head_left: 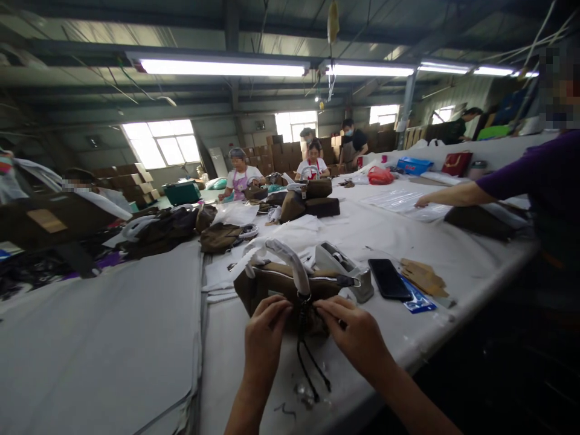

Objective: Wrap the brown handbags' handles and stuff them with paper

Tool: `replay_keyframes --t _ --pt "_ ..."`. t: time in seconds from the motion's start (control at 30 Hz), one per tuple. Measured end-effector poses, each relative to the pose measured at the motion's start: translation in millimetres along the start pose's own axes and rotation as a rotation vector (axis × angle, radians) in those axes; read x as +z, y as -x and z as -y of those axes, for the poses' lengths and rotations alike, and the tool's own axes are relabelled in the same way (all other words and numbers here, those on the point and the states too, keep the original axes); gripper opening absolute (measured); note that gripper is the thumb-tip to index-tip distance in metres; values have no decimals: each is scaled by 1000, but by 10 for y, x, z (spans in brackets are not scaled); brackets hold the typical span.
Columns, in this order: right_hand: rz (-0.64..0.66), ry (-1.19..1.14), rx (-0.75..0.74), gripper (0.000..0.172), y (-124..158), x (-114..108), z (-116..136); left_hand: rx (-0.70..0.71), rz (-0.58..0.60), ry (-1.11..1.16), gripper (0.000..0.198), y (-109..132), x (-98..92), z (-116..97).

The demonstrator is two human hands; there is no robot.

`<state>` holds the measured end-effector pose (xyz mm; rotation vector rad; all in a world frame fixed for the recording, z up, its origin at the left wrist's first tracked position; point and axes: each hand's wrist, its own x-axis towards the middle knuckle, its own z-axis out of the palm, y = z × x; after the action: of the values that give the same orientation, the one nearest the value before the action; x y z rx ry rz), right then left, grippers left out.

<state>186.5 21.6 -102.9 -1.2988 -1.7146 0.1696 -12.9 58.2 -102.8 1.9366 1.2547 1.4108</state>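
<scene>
A dark olive-brown handbag [267, 278] stands on the white-covered table right before me, its zip showing along the top. White wrapping covers its raised handle [290, 260]. From the ring at the handle's base hangs a black cord [302, 347], its two ends trailing down the front to the table. My left hand [267, 326] pinches at the cord's left side, thumb against fingers. On the other side my right hand [351, 329] is closed in a similar pinch. The cord parts between the fingertips are hard to see against the dark bag.
A grey tape dispenser [347, 269] stands behind the bag. To its right lie a phone [388, 279], a blue packet [419, 296] and brown paper pieces [423, 275]. More bags [308, 202] are piled farther back. A co-worker's arm [457, 194] reaches in from the right.
</scene>
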Motion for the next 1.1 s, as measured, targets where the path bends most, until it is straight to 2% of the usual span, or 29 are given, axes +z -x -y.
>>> replay_keyframes --t 0.1,0.2,0.3,0.4,0.5,0.6,0.73,0.8,0.93,1.03,1.1 --pt "-106 -27 3 20 79 -153 -45 -128 -60 113 20 44 -156 -60" --pt "-151 -181 146 19 129 -291 -57 -288 -128 328 26 71 -233 -217" --pt "-76 -582 363 24 135 -346 -36 -335 -105 534 25 74 -192 -388" --pt "-32 -1024 495 26 124 -312 -16 -354 -56 698 22 75 -89 -489" --pt "-42 -1214 632 32 124 -230 -18 -328 -33 700 21 88 -5 -521" --pt "-80 -1164 631 29 134 -151 -37 -201 -3 548 19 112 21 -534" --pt "-79 -847 410 18 132 -96 -40 43 28 227 18 152 3 -566" --pt "-52 -757 346 16 124 -84 -25 89 45 164 19 170 3 -585" --pt "-17 -783 375 23 102 -59 25 9 114 266 19 198 48 -612" --pt "-25 -843 413 31 81 -43 62 -117 61 331 19 208 87 -617" --pt "-22 -836 418 28 72 -40 73 -149 35 336 11 208 96 -613"
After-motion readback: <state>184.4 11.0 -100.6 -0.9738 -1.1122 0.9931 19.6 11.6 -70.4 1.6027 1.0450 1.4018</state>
